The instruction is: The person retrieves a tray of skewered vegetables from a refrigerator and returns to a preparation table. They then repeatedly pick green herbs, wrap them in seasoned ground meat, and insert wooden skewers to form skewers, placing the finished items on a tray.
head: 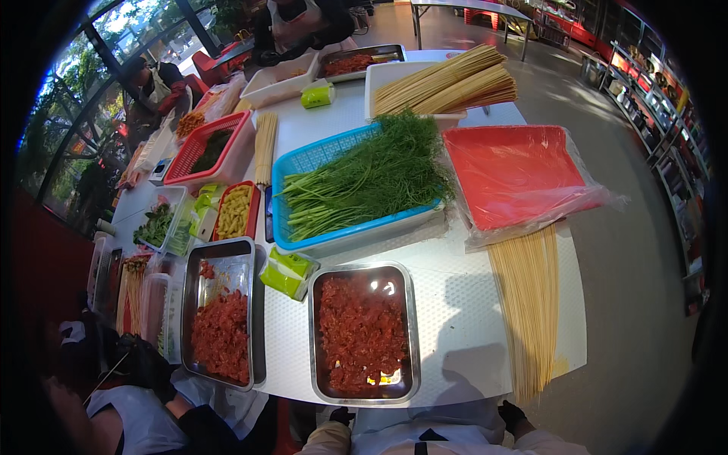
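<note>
My left hand, in a black glove, hangs just below the table's near edge, under a steel tray of chopped raw meat. My right hand, also black-gloved, is low beside my apron, below the ends of a spread bundle of bamboo skewers. Neither hand touches the tray or skewers; their fingers are too small and dark to read. Beyond the meat stands a blue plastic basket heaped with feathery green herbs. A red tray wrapped in clear plastic rests over the skewers' far ends.
Left lie a second meat tray, a green tissue pack and a red container of yellow-green peppers. A co-worker's gloved hands hold a skewer at lower left. Farther back are a white tub with skewers and other people.
</note>
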Motion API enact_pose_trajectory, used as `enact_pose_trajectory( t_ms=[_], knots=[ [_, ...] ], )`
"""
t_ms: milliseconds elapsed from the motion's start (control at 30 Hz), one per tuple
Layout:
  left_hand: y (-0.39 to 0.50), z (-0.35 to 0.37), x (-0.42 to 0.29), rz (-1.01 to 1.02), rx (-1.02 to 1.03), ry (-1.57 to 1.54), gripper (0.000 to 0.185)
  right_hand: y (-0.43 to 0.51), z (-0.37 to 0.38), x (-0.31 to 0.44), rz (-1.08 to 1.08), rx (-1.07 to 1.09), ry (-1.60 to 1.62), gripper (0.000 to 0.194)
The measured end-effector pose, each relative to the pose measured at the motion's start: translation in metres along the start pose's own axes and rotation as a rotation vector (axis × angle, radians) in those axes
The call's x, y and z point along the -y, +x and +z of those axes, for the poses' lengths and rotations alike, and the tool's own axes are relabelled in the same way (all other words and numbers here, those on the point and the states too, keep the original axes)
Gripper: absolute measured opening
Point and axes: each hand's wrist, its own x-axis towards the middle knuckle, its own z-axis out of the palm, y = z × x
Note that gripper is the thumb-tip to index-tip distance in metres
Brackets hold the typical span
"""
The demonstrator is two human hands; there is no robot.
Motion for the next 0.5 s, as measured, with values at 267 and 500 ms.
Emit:
enact_pose_trajectory(
  t_ms=[267,500],
  knots=[
    [-0.073,-0.064,0.015,0.2,-0.105,-0.337,0.029,-0.123,-0.077,0.121,-0.504,-1.365,-1.082,0.029],
    [-0.213,-0.025,-0.174,0.937,0.102,-0.282,0.036,-0.254,0.073,0.243,-1.448,-0.168,0.011,0.042]
  ],
)
